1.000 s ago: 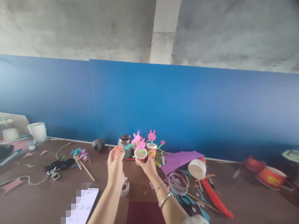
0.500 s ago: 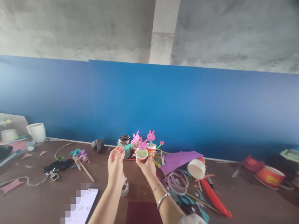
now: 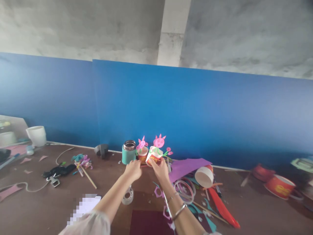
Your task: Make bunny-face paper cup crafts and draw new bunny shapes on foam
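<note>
My right hand [image 3: 160, 170] grips a red and white paper cup [image 3: 154, 157] from the front; the cup tilts. Pink paper animal faces [image 3: 159, 142] on green strips rise at this cup, partly overlapping. To its left stands a smaller-looking red paper cup [image 3: 142, 154] with a pink eared figure [image 3: 141, 143]. My left hand [image 3: 133, 170] is closed, its fingers bent close to the base of that left cup; whether they touch it or hold anything is hidden. A teal wide-mouthed jar [image 3: 128, 153] is just behind my left hand.
Purple paper [image 3: 186, 166], a tipped paper cup [image 3: 204, 176], rings of clear tubing [image 3: 185, 192] and a red cutter-like tool [image 3: 223, 208] lie right. A tape roll [image 3: 127, 196] and dark red sheet [image 3: 146, 223] are nearer. A phone [image 3: 84, 207] and black strap [image 3: 60, 171] lie left.
My left hand has dropped forward and right from a raised, loosely curled pose to near the left cup. My right hand has moved the front cup back and right, tilting it.
</note>
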